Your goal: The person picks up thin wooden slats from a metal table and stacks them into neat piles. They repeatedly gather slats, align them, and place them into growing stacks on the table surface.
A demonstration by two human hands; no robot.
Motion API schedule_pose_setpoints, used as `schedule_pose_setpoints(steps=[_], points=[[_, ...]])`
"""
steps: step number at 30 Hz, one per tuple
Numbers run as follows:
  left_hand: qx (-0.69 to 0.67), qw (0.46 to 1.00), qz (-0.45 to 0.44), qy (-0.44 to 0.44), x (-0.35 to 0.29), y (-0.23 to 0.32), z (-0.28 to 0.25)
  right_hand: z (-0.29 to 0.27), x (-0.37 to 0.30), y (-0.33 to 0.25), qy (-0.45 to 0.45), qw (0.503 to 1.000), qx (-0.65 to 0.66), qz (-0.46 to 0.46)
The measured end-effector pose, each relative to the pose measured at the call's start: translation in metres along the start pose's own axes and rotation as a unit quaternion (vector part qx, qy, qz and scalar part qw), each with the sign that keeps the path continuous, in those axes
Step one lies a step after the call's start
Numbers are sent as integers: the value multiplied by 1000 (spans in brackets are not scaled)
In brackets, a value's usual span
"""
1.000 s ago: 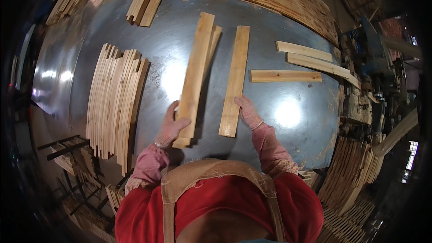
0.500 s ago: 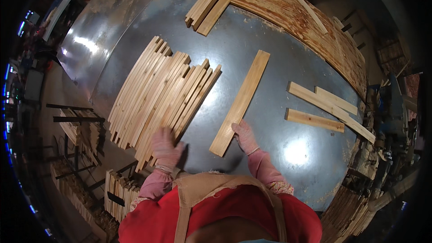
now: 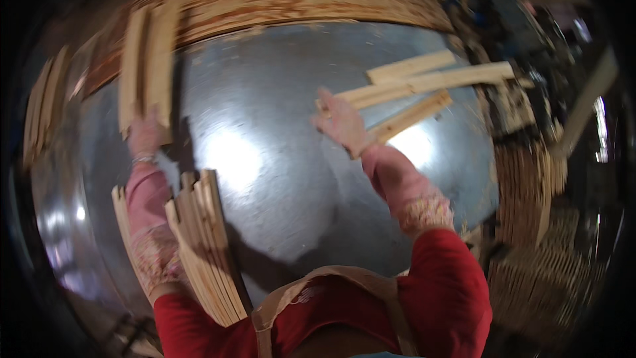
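My left hand (image 3: 146, 134), in a pale pink glove, is at the near end of the wooden boards (image 3: 163, 59) at the back left. Its fingers, smeared by motion, look closed on a board there. My right hand (image 3: 343, 124), gloved alike, reaches over the table to the left end of a long wooden strip (image 3: 430, 81). Its fingers look spread, and it hides that end in part. A shorter strip (image 3: 411, 65) lies behind the long one, and another strip (image 3: 414, 117) lies in front, its left end by my right wrist.
A row of wooden strips (image 3: 209, 245) lies under and beside my left forearm on the metal table (image 3: 278, 59). A rough plywood sheet (image 3: 298, 0) runs along the far edge. More strips (image 3: 50, 103) stand at the far left, and stacked wood (image 3: 523, 192) sits off the right edge.
My view has swung right. Both hands have moved forward, the left to the back boards and the right to the strips on the right. The single board no longer lies mid-table.
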State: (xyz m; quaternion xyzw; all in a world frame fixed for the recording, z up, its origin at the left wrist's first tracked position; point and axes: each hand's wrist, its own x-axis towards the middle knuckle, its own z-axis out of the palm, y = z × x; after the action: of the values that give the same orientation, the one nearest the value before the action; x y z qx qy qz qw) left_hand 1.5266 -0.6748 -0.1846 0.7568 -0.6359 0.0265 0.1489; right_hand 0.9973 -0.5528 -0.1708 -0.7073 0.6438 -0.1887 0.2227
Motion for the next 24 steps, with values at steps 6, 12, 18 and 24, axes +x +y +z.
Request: schedule_pose_setpoints(steps=[6,12,18,24], points=[[-329,939,100,-31,-51,93,28,-63,41,128,-69,944,-317,-62],[-151,879,198,-406,-208,290,-76,-24,-23,36,-204,915,-288,-196],[-240,887,8,-394,-355,230,-35,-44,-86,29,-72,978,-193,-26],[37,985,95,-142,-487,69,-102,-3,-160,142,149,939,-249,187]])
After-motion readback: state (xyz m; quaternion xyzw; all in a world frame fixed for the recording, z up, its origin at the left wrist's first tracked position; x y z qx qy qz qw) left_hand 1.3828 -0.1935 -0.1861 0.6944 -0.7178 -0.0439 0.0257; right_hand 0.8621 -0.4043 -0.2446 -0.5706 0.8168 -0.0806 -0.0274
